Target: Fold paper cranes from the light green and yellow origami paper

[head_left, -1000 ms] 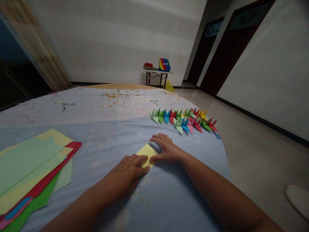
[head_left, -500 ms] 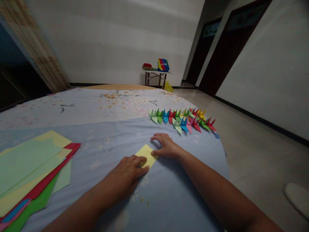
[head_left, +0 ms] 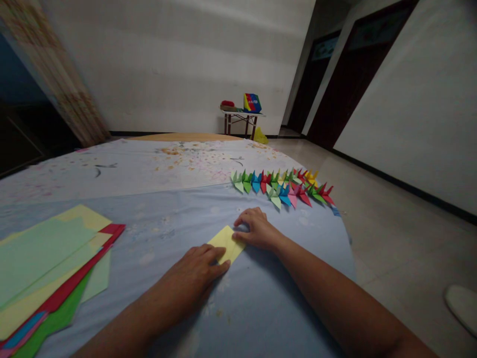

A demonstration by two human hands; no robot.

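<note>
A small folded yellow paper lies on the blue tablecloth in front of me. My left hand rests flat on its near corner, fingers stretched out and pressing it down. My right hand lies on its far right edge with the fingers curled slightly and the fingertips against the paper. Neither hand lifts the sheet. Beyond my right hand, several folded paper cranes in green, blue, red, pink and yellow stand in rows.
A stack of coloured paper sheets lies at the left of the table. A lighter patterned cloth covers the far half. The table edge curves away on the right above a tiled floor. A small stool with things on it stands by the far wall.
My right hand has drawn its fingers in a little along the paper's edge. The left hand stays pressed on the near corner. The view has shifted slightly.
</note>
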